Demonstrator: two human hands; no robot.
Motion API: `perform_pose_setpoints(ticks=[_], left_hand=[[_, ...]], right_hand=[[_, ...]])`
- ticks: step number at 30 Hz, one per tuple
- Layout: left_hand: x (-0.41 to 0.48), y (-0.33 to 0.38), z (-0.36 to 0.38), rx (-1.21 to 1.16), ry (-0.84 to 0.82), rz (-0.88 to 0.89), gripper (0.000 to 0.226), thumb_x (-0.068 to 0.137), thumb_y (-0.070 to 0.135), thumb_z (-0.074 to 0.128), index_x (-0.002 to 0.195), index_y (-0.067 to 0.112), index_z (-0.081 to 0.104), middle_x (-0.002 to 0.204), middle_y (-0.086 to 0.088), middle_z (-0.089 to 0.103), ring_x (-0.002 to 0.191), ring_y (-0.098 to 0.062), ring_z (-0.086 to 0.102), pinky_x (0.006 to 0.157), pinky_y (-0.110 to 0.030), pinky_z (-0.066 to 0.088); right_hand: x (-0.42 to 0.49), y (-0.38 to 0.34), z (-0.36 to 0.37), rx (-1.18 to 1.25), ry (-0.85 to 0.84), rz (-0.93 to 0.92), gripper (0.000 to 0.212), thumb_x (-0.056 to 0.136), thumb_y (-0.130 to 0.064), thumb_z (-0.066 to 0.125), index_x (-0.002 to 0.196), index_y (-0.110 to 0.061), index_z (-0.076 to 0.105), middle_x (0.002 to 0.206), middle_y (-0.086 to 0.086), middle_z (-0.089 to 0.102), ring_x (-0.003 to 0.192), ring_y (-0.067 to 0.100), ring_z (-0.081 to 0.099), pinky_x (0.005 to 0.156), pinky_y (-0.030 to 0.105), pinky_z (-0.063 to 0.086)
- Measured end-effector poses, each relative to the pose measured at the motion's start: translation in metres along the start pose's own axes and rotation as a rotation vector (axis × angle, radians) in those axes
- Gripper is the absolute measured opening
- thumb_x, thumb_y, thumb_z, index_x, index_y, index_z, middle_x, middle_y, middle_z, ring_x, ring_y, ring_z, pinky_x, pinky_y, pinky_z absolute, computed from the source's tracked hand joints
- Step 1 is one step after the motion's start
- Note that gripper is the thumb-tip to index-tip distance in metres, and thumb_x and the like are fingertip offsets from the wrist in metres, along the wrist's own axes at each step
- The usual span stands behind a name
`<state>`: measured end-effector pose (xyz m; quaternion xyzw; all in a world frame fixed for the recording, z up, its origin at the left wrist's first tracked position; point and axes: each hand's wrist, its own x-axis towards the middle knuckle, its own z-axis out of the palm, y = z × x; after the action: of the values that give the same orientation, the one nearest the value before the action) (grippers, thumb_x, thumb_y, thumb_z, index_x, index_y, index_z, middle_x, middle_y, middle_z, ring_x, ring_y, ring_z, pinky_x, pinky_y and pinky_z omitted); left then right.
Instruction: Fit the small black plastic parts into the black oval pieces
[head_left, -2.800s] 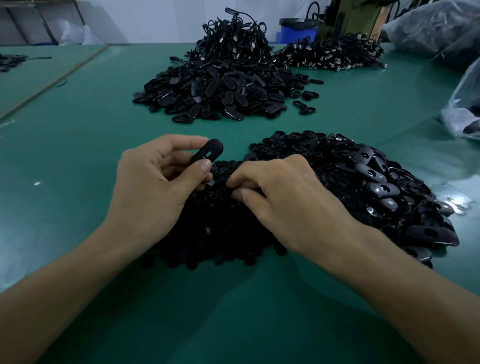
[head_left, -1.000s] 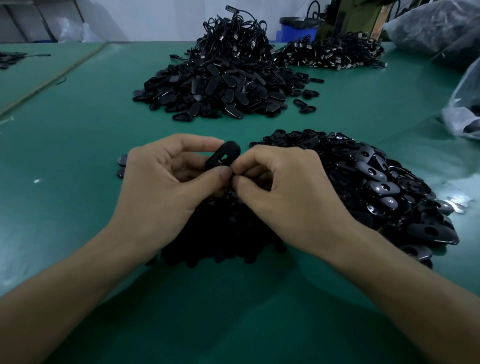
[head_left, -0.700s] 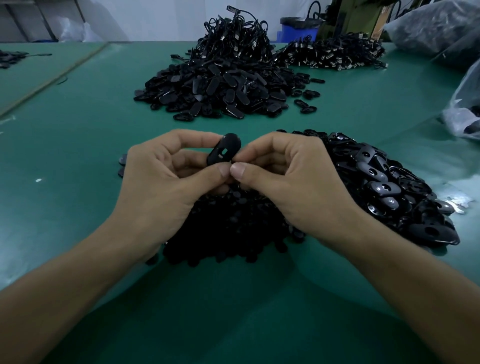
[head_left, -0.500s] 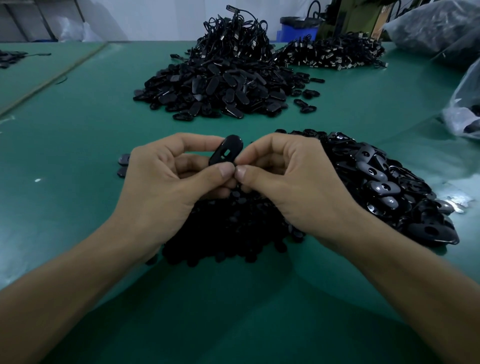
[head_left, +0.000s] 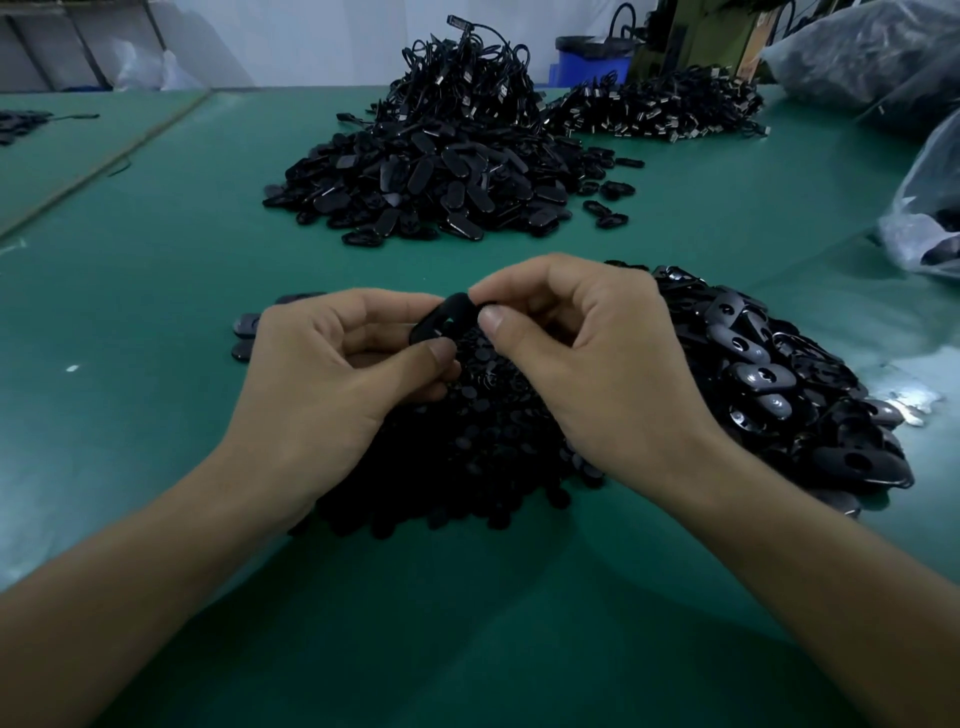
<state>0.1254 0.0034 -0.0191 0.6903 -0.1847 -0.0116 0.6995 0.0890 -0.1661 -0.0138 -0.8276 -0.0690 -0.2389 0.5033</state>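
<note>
While our left hand (head_left: 332, 384) and right hand (head_left: 597, 364) both pinch one oval piece (head_left: 441, 314), a green desk (head_left: 156, 291) carries a black heap (head_left: 431, 176) beyond it, a white wall (head_left: 311, 41) farther beyond.

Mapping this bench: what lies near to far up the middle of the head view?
Heap of small black plastic parts → mound of black oval pieces → tangled black cable pile → blue plastic bin.

Notes from my feed: left hand (head_left: 332, 379) and right hand (head_left: 602, 364), both bare. Forearms (head_left: 156, 566) are bare too, right down to the lower frame edge. Thumbnails (head_left: 491, 317) are short and trimmed square, one showing on each hand. Fingers (head_left: 384, 306) are slim with plain knuckle creases. The light is dim, so I cannot make out finer skin marks.
</note>
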Motion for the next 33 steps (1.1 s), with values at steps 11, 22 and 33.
perform_pose_setpoints(ticks=[11,22,33], left_hand=[[-0.0018,-0.0027,0.0020,0.112,-0.002,0.040,0.024,0.065,0.020,0.080,0.087,0.015,0.076,0.078,-0.001,0.078,0.066,-0.013,0.074,0.063,-0.018,0.058],[-0.0014,-0.0011,0.0044,0.102,-0.036,-0.006,0.009,0.083,0.006,0.073,0.088,0.013,0.075,0.078,-0.005,0.078,0.068,-0.011,0.074,0.062,-0.017,0.058],[0.0014,-0.0062,0.0026,0.122,-0.011,-0.006,0.019,0.066,0.028,0.075,0.081,0.016,0.074,0.072,-0.001,0.077,0.063,-0.008,0.073,0.060,-0.013,0.055]], right_hand=[[-0.0045,-0.0034,0.0037,-0.157,-0.046,-0.077,0.013,0.090,-0.009,0.071,0.096,-0.020,0.073,0.078,-0.016,0.069,0.078,-0.003,0.065,0.071,0.010,0.050],[-0.0029,-0.0032,0.0027,-0.163,-0.038,-0.061,0.014,0.088,-0.011,0.073,0.087,-0.025,0.075,0.074,-0.016,0.067,0.072,-0.003,0.063,0.068,0.009,0.047],[-0.0059,-0.0053,0.0051,-0.223,-0.069,-0.100,0.013,0.091,-0.008,0.067,0.091,-0.020,0.073,0.078,-0.013,0.068,0.076,0.001,0.064,0.069,0.020,0.052]])
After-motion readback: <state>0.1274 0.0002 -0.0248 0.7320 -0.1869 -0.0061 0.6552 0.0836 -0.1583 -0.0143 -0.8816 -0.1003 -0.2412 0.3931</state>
